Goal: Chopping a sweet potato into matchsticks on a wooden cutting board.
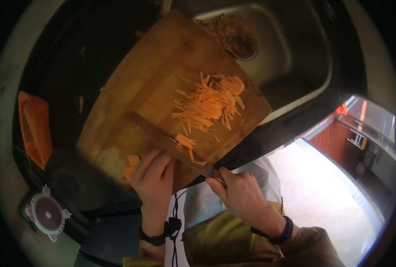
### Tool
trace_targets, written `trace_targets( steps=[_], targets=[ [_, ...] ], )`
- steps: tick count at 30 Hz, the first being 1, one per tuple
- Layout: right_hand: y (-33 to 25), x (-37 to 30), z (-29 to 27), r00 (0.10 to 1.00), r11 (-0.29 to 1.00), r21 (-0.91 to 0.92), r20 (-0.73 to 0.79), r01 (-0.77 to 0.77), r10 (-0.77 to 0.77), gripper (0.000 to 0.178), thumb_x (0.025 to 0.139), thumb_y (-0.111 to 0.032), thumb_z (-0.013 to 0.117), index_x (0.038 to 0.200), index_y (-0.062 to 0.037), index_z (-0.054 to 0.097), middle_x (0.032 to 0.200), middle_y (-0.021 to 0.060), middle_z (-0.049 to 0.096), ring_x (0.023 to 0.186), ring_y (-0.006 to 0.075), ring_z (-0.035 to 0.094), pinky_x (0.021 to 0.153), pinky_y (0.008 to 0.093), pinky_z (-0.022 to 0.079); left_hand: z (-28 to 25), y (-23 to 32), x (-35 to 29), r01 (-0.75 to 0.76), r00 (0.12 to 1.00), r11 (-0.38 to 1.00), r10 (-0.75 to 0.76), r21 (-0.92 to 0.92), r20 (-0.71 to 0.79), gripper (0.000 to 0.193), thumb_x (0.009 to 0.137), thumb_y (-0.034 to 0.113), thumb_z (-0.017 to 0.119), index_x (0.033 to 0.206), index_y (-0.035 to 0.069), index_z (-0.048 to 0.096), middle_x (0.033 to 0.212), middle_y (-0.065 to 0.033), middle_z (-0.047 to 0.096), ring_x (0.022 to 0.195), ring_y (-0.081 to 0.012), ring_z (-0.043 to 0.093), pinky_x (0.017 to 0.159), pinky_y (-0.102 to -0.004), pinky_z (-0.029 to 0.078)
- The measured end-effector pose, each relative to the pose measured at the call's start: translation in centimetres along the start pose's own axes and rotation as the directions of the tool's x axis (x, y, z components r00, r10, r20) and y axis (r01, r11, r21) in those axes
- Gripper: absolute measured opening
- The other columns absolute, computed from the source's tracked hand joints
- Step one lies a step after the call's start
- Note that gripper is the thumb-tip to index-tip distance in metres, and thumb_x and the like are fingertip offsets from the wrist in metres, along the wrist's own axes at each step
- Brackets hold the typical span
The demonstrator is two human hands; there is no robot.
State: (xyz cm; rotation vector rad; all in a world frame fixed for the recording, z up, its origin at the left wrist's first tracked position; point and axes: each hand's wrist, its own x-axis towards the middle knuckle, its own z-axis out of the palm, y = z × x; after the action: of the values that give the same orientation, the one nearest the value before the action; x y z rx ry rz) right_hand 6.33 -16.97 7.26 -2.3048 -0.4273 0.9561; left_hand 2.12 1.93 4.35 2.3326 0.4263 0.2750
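Note:
My right hand (244, 193) is wrapped round the handle of a kitchen knife (171, 144), whose broad blade lies slantwise over the wooden cutting board (127, 84). Against the blade's near side rest the curled fingers of my left hand (153, 178); whatever they press on is hidden beneath them. A few orange carrot slices (132, 165) show just left of that hand. Beyond the blade, a small bunch of fresh carrot strips (185, 141) lies close to the edge. Farther off spreads a large loose pile of carrot shreds (211, 104).
A steel sink (304, 66) lies under the board's far right side, holding a strainer or bowl of peelings (233, 35). On the dark counter at left sit an orange plastic basket (34, 129) and a small white-and-pink fan (49, 213). Black cables (176, 222) hang near my left wrist.

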Motion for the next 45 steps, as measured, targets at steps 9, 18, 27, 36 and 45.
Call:
trace_targets(
  steps=[9,18,27,36,45],
  targets=[
    [-0.8,-0.5,-0.8,0.998,0.997,0.063,0.049,-0.037,0.034,0.044,0.096,-0.037,0.065,0.073,-0.002,0.053,0.048,0.0173,0.053,0.046,0.041,0.056,0.044,0.0462,0.047,0.0,0.5,0.0,0.005,1.0,1.0,-0.005,0.027,-0.006,0.021,0.071,-0.011,0.076,0.089,-0.001,0.07,0.092,-0.0103,0.07,0.077,-0.0266,0.068,0.066,-0.032,0.053],
    [-0.8,0.0,-0.8,0.989,0.993,0.069,0.112,-0.1,0.092,0.037,0.097,-0.028,0.064,0.08,0.003,0.057,0.055,0.0213,0.054,0.053,0.0437,0.057,0.051,0.0473,0.044,0.1,0.7,0.1,0.025,1.0,1.0,-0.025,0.008,0.004,0.022,0.073,-0.01,0.076,0.092,-0.001,0.071,0.094,-0.0108,0.071,0.078,-0.0271,0.068,0.067,-0.0321,0.054],
    [-0.3,0.0,-0.3,1.0,0.994,0.101,-0.005,-0.03,0.031,0.043,0.098,-0.036,0.064,0.072,-0.0029,0.053,0.049,0.0178,0.053,0.047,0.0421,0.057,0.045,0.0472,0.047,-0.1,0.8,0.1,0.043,0.999,0.999,-0.043,0.005,-0.008,0.018,0.077,-0.012,0.073,0.093,-0.004,0.069,0.092,-0.0121,0.071,0.079,-0.0258,0.069,0.069,-0.0308,0.053],
    [-0.9,-0.9,-0.7,0.997,0.992,0.124,0.069,-0.03,0.021,0.042,0.096,-0.036,0.065,0.074,-0.0026,0.054,0.049,0.0155,0.054,0.049,0.0399,0.059,0.045,0.0449,0.048,-0.5,0.7,-0.1,0.047,0.997,0.999,-0.046,-0.017,0.054,0.022,0.072,-0.009,0.077,0.091,-0.001,0.071,0.095,-0.0114,0.071,0.078,-0.0265,0.07,0.066,-0.0318,0.055],
    [-0.4,0.3,-0.3,1.0,1.0,0.013,-0.008,0.0,0.001,0.038,0.096,-0.033,0.067,0.076,-0.0033,0.053,0.05,0.0166,0.054,0.048,0.0404,0.057,0.043,0.0467,0.044,-0.4,0.7,-0.3,0.091,0.996,0.996,-0.091,0.005,-0.001,0.02,0.073,-0.004,0.079,0.092,0.0,0.072,0.094,-0.0116,0.072,0.083,-0.0285,0.07,0.071,-0.0343,0.055]
  ],
)
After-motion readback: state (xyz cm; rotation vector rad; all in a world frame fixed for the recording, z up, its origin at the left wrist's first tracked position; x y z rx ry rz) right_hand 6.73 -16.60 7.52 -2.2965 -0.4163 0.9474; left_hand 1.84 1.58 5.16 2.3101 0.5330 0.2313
